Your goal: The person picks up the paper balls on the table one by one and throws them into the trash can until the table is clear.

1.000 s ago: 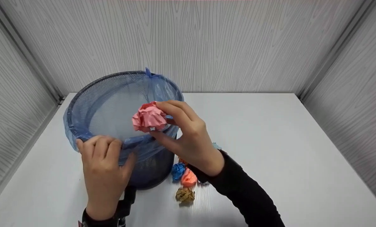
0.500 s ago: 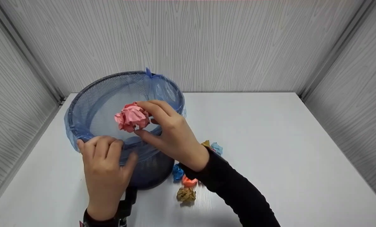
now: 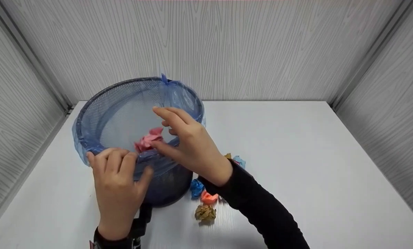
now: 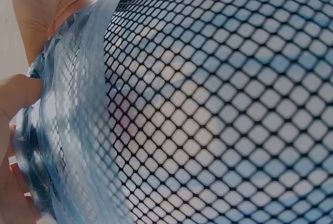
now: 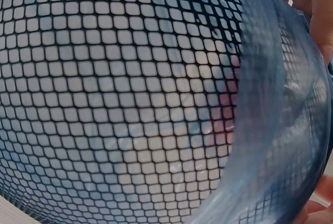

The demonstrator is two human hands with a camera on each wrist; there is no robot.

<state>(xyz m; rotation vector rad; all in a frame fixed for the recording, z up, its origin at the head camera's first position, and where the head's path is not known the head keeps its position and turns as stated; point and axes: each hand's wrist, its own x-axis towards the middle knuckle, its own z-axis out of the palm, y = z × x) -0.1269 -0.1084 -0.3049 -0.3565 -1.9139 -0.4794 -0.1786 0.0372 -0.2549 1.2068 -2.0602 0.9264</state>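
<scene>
the left hand (image 3: pixel 118 185) curls its fingers over the near rim of a mesh bin (image 3: pixel 168 190) lined with a blue bag (image 3: pixel 182 97). the right hand (image 3: pixel 191 143), thumb and fingers spread wide, grips nothing; a crumpled pink paper ball (image 3: pixel 145 142) is just inside the bin's mouth, below those fingers. a brown paper ball (image 3: pixel 205 213) lies on the white table (image 3: pixel 296 166).

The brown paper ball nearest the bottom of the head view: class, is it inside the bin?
No, the brown paper ball lies on the white table, outside the bin.
</scene>
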